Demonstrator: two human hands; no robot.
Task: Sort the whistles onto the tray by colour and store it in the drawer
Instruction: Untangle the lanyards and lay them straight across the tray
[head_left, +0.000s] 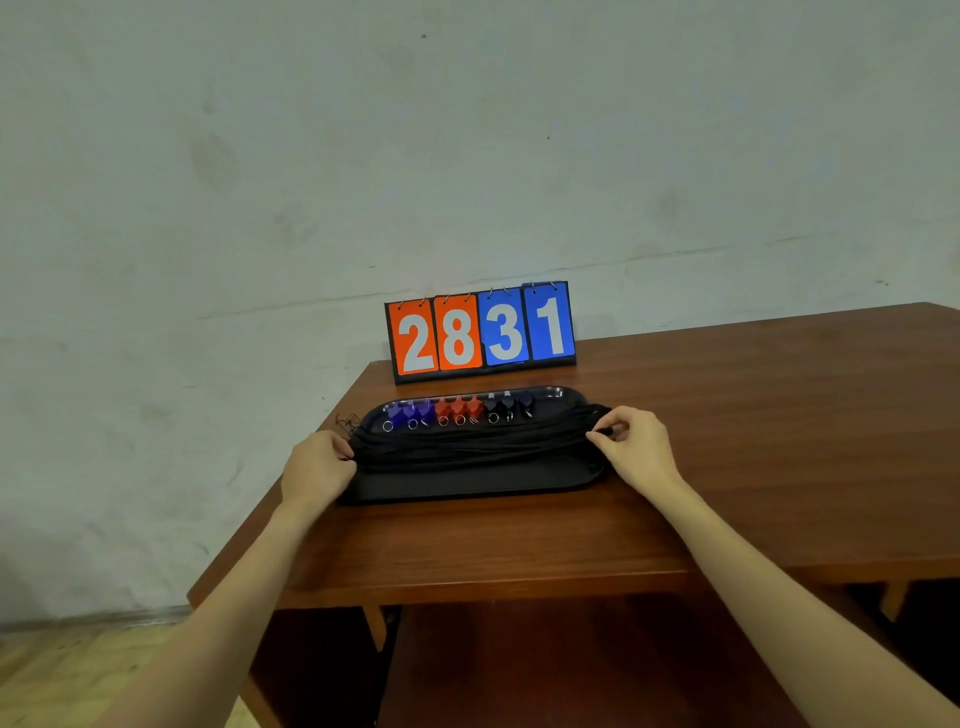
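A black oval tray (467, 486) lies on the wooden table. Along its far side stand three groups of whistles: blue ones (410, 412) at the left, red ones (458, 408) in the middle, black ones (506, 404) to the right, each with a small metal ring. A bundle of black lanyard cords (472, 441) stretches across the tray in front of them. My left hand (318, 462) pinches the bundle's left end at the tray's left rim. My right hand (631, 439) pinches its right end.
A flip scoreboard (480, 332) reading 28 and 31 stands just behind the tray against the pale wall. The table (727, 426) extends to the right; its left corner is close to my left hand. Dark space shows below the tabletop's front edge.
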